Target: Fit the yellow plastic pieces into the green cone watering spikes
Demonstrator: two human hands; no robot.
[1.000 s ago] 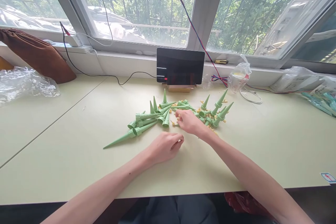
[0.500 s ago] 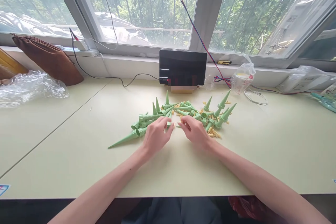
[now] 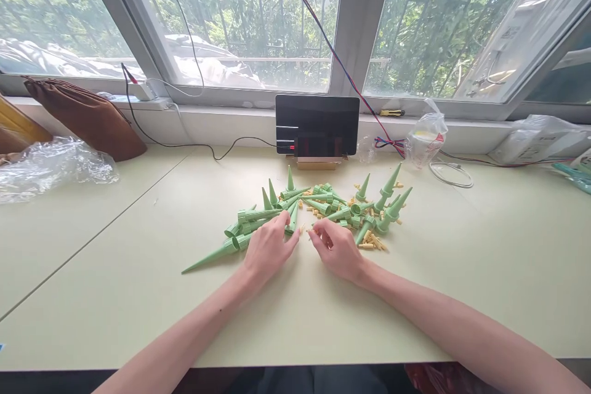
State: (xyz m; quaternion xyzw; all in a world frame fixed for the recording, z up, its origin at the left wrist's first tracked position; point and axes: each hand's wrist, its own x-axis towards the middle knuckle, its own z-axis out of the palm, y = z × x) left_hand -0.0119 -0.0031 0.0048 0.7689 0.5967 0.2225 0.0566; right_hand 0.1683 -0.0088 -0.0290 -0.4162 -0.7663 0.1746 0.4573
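Note:
Over the front of a pile of green plastic spikes (image 3: 253, 215), my left hand (image 3: 268, 246) curls its fingers and thumb round the wide end of one green spike (image 3: 294, 217). That spike's narrow end points away from me, and part of its base is hidden by the hand. My right hand (image 3: 337, 249) has thumb and forefinger pinched on a small yellow peg (image 3: 309, 232), partly covered by the fingertips. Beside it lie several loose yellow pegs (image 3: 375, 241). Some green spikes (image 3: 392, 212) on the right have a collar and yellow pegs at them.
A dark tablet (image 3: 317, 126) stands on a small stand at the back. A bagged cup (image 3: 427, 138) and a coiled white cable (image 3: 451, 174) are at the back right. Clear plastic wrap (image 3: 60, 166) and a brown pouch (image 3: 87, 117) lie at the left.
My view has tilted up slightly. Both hands have shifted a little nearer to me, the left one also leftward. A yellow peg now shows at my right fingertips.

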